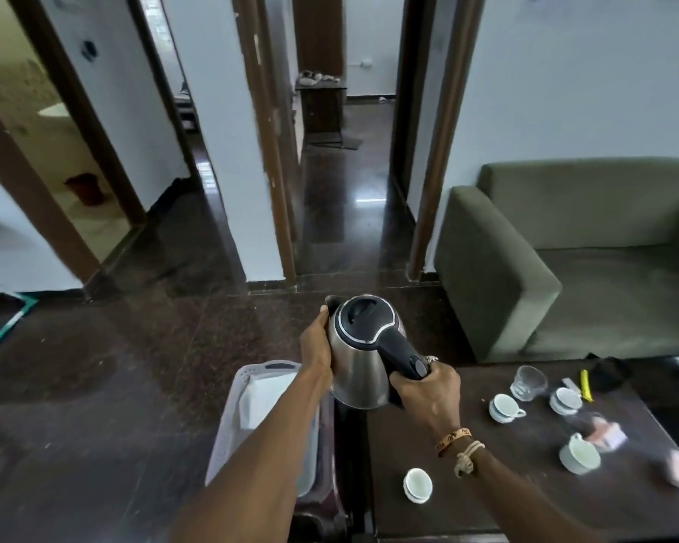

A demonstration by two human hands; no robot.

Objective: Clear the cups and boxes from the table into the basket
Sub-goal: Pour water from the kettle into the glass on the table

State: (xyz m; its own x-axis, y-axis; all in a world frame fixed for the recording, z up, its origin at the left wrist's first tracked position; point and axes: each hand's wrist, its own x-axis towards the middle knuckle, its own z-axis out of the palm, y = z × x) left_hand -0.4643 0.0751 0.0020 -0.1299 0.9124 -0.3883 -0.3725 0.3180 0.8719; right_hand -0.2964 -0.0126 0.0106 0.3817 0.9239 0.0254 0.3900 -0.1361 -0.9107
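Gripping the black handle of a steel electric kettle (359, 354), the right hand (428, 393) has its fingers wrapped fully round the handle. Woven bands (461, 444) circle that wrist. The left hand (316, 346) cups the kettle's opposite side, with its thumb up by the spout and its fingers passing round the steel wall out of sight. The kettle is held upright in the air with its lid closed.

Below and to the left of the kettle stands the white plastic basket (222, 444), partly hidden by the left forearm, with a white box (263, 397) lying inside it. Below and to the right of the kettle stretches the dark table (506, 503).

On the table, the nearest white cup (418, 484) stands below the kettle, just left of the right wrist. Farther right of the kettle stand a white cup with a handle (504, 407), a clear glass cup (529, 382) and another white cup (565, 399). A fourth white cup (579, 456) stands nearer the camera. Beside it lies a blurred pinkish box (608, 435), and a small yellow item (585, 385) lies beyond the cups.

Up and to the right of the kettle sits a grey-green sofa (565, 260).
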